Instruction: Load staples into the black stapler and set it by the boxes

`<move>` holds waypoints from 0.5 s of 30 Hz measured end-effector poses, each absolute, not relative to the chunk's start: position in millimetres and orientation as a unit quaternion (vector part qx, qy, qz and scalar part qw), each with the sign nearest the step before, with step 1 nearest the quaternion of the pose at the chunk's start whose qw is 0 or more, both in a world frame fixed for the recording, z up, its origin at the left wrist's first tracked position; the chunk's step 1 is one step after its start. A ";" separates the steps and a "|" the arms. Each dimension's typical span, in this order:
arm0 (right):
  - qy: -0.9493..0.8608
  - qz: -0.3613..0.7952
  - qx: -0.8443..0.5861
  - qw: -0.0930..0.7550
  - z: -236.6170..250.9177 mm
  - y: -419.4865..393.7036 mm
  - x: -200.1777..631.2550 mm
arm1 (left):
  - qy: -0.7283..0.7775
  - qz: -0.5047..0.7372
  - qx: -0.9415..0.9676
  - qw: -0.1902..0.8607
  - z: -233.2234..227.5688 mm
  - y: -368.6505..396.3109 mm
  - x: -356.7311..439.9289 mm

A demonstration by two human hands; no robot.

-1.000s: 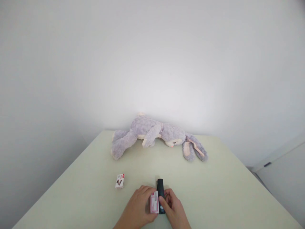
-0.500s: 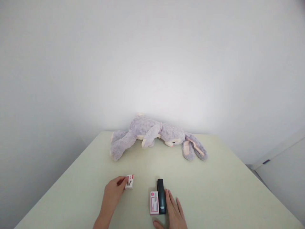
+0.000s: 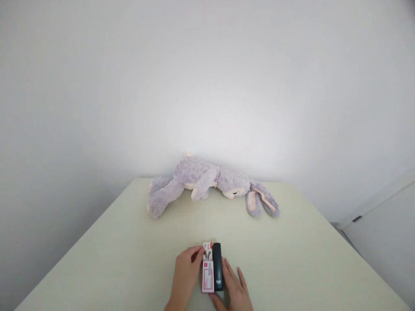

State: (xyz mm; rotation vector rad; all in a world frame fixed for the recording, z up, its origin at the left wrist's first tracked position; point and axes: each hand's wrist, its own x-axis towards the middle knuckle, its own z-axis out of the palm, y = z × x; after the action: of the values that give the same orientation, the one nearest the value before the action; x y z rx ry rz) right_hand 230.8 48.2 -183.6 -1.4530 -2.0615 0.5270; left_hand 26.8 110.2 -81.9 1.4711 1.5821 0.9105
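My left hand (image 3: 188,270) pinches a small white-and-red box (image 3: 208,252) by its left side, with a dark picture on its top. That box sits just beyond a larger white box with a red border (image 3: 208,278), end to end with it. Along the right side of both boxes lies a black stapler (image 3: 218,267), pointing away from me. My right hand (image 3: 236,285) rests with fingers stretched out against the stapler's right side. Its thumb reaches toward the near end of the larger box and stapler.
A lilac plush rabbit (image 3: 201,175) lies on its side across the far end of the pale table (image 3: 110,259), by the wall. Its long ears hang to the right. A white door panel (image 3: 382,237) stands beyond the table's right edge.
My left hand has carried the small box rightward and set it against the larger box and stapler. The right thumb has moved in to their near end. The view has shifted slightly.
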 end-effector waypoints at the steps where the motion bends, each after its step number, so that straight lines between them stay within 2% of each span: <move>1: -0.770 0.196 -0.541 0.276 -182.0 48.8 230.8 | 0.623 0.358 0.572 0.395 -82.5 104.3 26.8; 9: -0.774 0.225 -0.536 0.250 -157.2 52.6 241.1 | 0.603 0.374 0.546 0.445 -90.3 73.0 42.3; 15: -0.723 0.253 -0.578 0.281 -130.6 55.0 314.8 | 0.548 0.368 0.571 0.488 -86.6 98.4 113.5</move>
State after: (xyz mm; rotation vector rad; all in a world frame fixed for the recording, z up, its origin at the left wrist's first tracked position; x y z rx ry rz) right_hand 314.8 55.0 -130.6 -1.5493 -1.9372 0.6772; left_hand 113.5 98.4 -86.6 1.3882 1.3333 0.8937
